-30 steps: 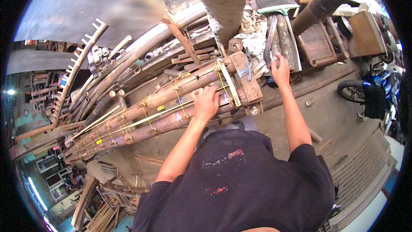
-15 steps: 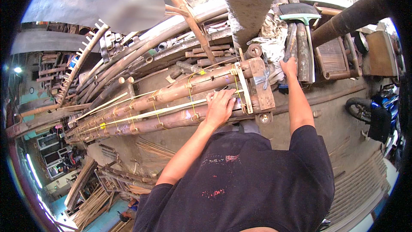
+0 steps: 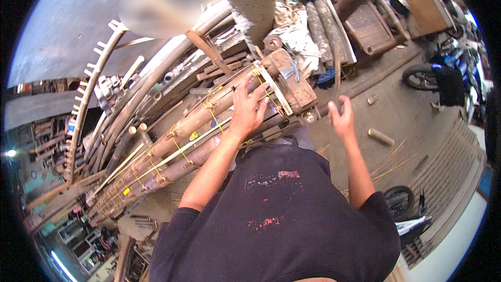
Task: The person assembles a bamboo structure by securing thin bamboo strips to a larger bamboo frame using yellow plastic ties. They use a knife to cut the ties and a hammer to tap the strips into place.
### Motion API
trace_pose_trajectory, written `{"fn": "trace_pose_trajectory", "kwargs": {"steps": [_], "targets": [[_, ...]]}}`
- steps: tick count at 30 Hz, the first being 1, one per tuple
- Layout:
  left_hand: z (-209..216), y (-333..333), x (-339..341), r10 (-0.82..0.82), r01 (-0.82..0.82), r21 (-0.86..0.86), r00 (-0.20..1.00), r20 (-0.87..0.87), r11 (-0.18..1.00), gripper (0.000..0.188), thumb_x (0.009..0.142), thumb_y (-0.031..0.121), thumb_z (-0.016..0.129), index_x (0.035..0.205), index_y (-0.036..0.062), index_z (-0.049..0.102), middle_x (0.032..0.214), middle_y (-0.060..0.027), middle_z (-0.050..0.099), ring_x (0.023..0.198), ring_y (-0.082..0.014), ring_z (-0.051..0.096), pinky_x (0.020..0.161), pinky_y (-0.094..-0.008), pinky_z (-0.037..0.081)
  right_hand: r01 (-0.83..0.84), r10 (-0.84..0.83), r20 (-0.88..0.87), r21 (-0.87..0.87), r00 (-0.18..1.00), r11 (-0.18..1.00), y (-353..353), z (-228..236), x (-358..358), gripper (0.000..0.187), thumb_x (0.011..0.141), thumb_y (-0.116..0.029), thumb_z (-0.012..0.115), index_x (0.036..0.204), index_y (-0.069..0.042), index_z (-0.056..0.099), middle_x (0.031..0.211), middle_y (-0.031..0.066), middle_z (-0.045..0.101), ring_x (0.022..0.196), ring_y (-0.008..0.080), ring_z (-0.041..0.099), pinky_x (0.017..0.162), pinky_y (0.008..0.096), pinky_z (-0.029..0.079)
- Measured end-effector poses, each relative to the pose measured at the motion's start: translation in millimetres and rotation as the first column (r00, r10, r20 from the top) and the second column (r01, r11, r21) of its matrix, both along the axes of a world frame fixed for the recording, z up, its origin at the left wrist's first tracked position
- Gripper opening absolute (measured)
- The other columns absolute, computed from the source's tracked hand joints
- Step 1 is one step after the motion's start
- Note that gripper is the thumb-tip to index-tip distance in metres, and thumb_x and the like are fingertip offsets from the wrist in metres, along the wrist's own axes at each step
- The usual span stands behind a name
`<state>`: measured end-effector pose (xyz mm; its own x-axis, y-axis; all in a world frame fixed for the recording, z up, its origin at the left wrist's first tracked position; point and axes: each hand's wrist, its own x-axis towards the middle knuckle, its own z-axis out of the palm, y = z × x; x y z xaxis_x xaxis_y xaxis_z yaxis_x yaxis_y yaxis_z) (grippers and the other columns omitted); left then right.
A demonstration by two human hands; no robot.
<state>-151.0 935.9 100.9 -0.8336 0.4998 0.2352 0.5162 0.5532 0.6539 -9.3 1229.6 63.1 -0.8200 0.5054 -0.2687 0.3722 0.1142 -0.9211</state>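
My left hand [image 3: 247, 110] rests with spread fingers on a long bamboo frame [image 3: 190, 122], just left of its pale wooden crosspiece [image 3: 272, 89]. Yellow ties [image 3: 210, 105] run around the frame's two thick poles. A brown wooden block [image 3: 293, 79] sits across the frame's right end, a bluish tie on top. Right of the block, my right hand [image 3: 342, 117] is closed around the lower end of a long, slightly curved blade-like tool [image 3: 338, 70], which points away from me. Motion blur makes its exact kind hard to tell.
Beyond the frame lie bundled bamboo poles [image 3: 156, 62] and a pale cloth [image 3: 300, 31]. A concrete post [image 3: 245, 0] stands in the middle. At right are a bamboo seat [image 3: 368, 26] and a motorbike [image 3: 449, 73]. A short bamboo piece [image 3: 381, 137] lies on the floor.
My view has turned. My left hand has moved from the near pole to the far pole, fingers spreading. My right hand has come back toward me with the tool, away from the bamboo stack.
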Motion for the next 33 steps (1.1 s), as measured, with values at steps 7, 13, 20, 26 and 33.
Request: {"fn": "trace_pose_trajectory", "kwargs": {"steps": [7,13,20,26,33], "targets": [[8,2,-8,-0.291,0.249,-0.271,0.948,-0.129,0.93,0.042,0.093,0.031,0.066,0.133,0.0204,0.063,0.153,-0.01,0.044,0.145,-0.0416,0.026,0.117,-0.0603,0.015,-0.204,0.167,0.131,0.351,0.977,0.914,-82,30,117,0.052,0.088,-0.038,0.073,0.123,-0.004,0.055,0.079,0.0234,0.067,0.072,0.0394,0.07,0.062,0.0453,0.052],[-8,-13,9,-0.245,0.22,-0.184,0.961,-0.129,0.958,0.029,0.093,0.024,0.067,0.119,0.0124,0.064,0.145,-0.0115,0.052,0.139,-0.0344,0.042,0.116,-0.056,0.022,-0.21,0.159,0.166,0.368,0.973,0.906,-105,34,134,0.052,0.087,-0.041,0.073,0.122,-0.005,0.057,0.08,0.0239,0.068,0.075,0.0439,0.07,0.063,0.0489,0.053],[-8,-18,36,-0.026,0.015,-0.093,0.993,-0.115,0.996,0.031,0.091,0.014,0.064,0.121,0.0058,0.063,0.13,-0.0179,0.059,0.12,-0.0374,0.055,0.103,-0.0487,0.041,-0.067,0.06,0.029,0.428,0.998,0.901,-96,23,104,0.051,0.089,-0.037,0.072,0.124,-0.005,0.055,0.082,0.0253,0.069,0.078,0.045,0.069,0.065,0.0498,0.053],[-22,-22,20,0.064,-0.07,-0.244,0.997,-0.033,0.967,0.023,0.093,0.01,0.058,0.115,0.0032,0.064,0.1,-0.0182,0.068,0.093,-0.0383,0.064,0.084,-0.0489,0.049,-0.07,0.074,0.009,0.453,0.997,0.889,-37,15,6,0.056,0.091,-0.04,0.068,0.129,-0.003,0.051,0.09,0.0296,0.069,0.086,0.0494,0.067,0.073,0.0541,0.053],[0,-21,46,0.175,-0.178,0.0,0.971,-0.164,0.984,0.031,0.089,0.01,0.065,0.12,0.0028,0.061,0.11,-0.0179,0.066,0.104,-0.0366,0.062,0.091,-0.046,0.049,-0.401,0.388,0.143,0.532,0.911,0.746,39,-22,-141,0.055,0.095,-0.034,0.062,0.135,0.002,0.053,0.119,0.0329,0.064,0.115,0.0461,0.061,0.097,0.0473,0.049]]}}
